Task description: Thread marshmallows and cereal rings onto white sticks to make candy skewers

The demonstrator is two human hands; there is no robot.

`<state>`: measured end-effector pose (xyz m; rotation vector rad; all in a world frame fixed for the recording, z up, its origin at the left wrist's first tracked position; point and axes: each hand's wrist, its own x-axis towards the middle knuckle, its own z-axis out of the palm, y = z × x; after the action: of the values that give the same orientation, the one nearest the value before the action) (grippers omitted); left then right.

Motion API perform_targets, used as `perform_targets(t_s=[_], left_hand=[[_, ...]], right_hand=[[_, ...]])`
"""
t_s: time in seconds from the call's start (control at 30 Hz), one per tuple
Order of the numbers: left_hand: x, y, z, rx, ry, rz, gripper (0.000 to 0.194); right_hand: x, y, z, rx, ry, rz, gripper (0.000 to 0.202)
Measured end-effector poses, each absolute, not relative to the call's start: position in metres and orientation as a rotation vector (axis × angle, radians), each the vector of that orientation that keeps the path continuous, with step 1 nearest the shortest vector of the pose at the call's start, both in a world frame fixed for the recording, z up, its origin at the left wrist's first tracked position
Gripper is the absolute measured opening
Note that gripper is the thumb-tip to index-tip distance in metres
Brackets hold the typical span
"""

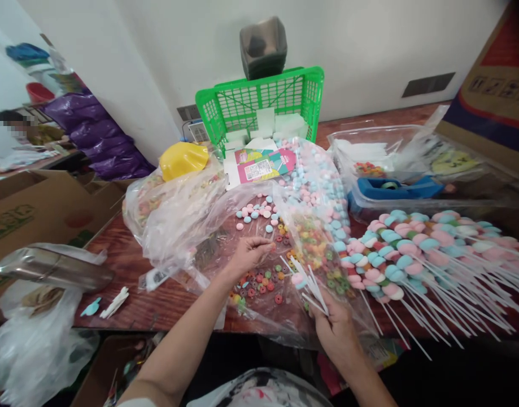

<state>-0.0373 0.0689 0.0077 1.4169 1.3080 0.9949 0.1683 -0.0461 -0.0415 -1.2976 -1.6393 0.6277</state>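
My left hand [251,254] is pinched over the candy rings, with a small reddish piece at its fingertips, probably a ring. My right hand [336,322] is closed around several white sticks [310,282]; pink and blue candies [299,279] sit on one of them. Between and below the hands, coloured candy rings [263,281] lie on clear plastic. Behind them are loose pink and blue candies [253,212]. To the right, a large pile of finished-looking candy skewers [405,249] rests with its white sticks pointing toward me.
A green basket [259,90] stands at the back against the wall. At left are a steel flask [53,268] and a carton [43,215]. A clear bin [369,135] with a blue tape dispenser [395,189] is at back right. Another person [17,130] is at far left.
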Motion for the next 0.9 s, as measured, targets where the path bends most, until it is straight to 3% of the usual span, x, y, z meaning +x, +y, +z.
perform_targets(t_s=[0.2, 0.43, 0.63, 0.9], left_hand=[[-0.027, 0.05, 0.015, 0.908, 1.156, 1.121, 0.028], [-0.02, 0.042, 0.009, 0.957, 1.118, 1.198, 0.023], [-0.018, 0.035, -0.001, 1.443, 1.213, 1.376, 0.012], [-0.013, 0.027, -0.001, 1.198, 1.162, 1.338, 0.015]], right_hand=[[0.159, -0.04, -0.042, -1.278, -1.682, 0.615, 0.027], [0.156, -0.031, -0.044, -1.296, -1.715, 0.612, 0.031], [0.159, -0.035, -0.046, -1.256, -1.703, 0.565, 0.034], [0.155, -0.038, -0.045, -1.215, -1.564, 0.646, 0.019]])
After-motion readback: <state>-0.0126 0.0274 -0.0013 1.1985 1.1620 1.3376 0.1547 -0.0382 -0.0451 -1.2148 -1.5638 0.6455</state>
